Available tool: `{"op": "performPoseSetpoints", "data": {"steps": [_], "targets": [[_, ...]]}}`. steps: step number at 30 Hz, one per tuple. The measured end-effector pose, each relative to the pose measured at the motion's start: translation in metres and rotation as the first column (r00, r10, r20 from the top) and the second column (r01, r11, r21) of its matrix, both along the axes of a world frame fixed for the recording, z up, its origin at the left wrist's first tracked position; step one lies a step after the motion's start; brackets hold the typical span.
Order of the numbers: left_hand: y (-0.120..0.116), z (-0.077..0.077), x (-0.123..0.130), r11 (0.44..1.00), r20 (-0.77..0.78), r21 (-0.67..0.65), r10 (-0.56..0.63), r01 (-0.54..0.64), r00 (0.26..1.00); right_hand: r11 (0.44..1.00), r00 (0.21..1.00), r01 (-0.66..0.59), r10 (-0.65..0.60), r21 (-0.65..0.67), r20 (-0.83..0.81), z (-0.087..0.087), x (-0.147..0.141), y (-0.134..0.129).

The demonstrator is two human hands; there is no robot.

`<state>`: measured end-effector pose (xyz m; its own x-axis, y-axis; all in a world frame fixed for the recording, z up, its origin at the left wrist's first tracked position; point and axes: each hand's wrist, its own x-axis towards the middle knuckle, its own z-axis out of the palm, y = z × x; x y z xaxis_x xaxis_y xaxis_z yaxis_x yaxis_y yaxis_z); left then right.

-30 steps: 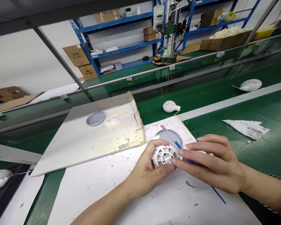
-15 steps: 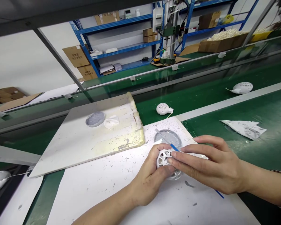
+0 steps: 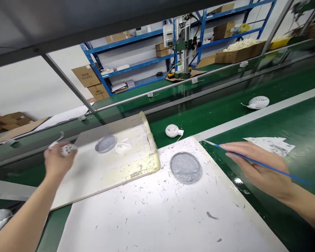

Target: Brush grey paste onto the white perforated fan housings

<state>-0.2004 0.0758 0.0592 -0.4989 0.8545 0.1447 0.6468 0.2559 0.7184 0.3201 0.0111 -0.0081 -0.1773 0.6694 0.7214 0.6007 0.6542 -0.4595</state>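
Hands apart, left (image 3: 59, 161) gripping white housing (image 3: 67, 149), right (image 3: 256, 168) pinching blue brush (image 3: 291, 175), grey disc (image 3: 185, 167) between

The slim left hand (image 3: 58, 164) and right hand (image 3: 257, 169) are bare, with short fingernails (image 3: 227, 155).

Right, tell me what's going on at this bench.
A person's left hand holds a white perforated part, blurred, above a white board. The right hand pinches a thin blue stick over the green belt. Between the hands, a round grey patch lies on a white sheet, and a grey disc sits on the board. Another perforated part rests on the belt.
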Motion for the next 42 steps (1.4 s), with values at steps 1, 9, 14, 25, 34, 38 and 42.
{"op": "performPoseSetpoints", "data": {"steps": [1,9,14,25,34,38,42], "targets": [[0.001,0.006,-0.015,0.997,-0.035,-0.015,0.07,-0.071,0.997,0.996,0.998,0.04,-0.045,-0.082,-0.053,-0.005,0.002,0.001],[0.044,-0.001,0.086,0.847,-0.503,-0.12,-0.501,0.517,0.704,0.887,0.975,-0.01,-0.094,-0.462,-0.203,-0.008,-0.007,0.0],[0.088,-0.042,0.214,0.408,-0.444,-0.414,-0.871,0.814,0.211,0.869,0.996,-0.074,0.04,-0.49,-0.08,-0.007,-0.015,0.007],[0.125,-0.059,0.245,0.559,-0.203,-0.19,-0.827,0.807,0.525,0.798,0.984,-0.153,0.181,-0.583,-0.011,-0.011,-0.019,0.015],[0.045,-0.022,0.205,0.926,0.955,0.236,-0.278,0.296,0.108,0.527,0.869,-0.354,-0.121,-0.773,-0.48,-0.02,-0.033,0.025],[0.013,-0.028,0.194,0.94,0.968,0.246,-0.249,0.238,-0.019,0.444,0.734,-0.453,-0.305,-0.773,-0.606,-0.022,-0.034,0.028],[-0.006,-0.036,0.192,0.937,0.974,0.222,-0.225,0.269,-0.02,0.409,0.621,-0.542,-0.394,-0.734,-0.678,-0.025,-0.032,0.029]]}}
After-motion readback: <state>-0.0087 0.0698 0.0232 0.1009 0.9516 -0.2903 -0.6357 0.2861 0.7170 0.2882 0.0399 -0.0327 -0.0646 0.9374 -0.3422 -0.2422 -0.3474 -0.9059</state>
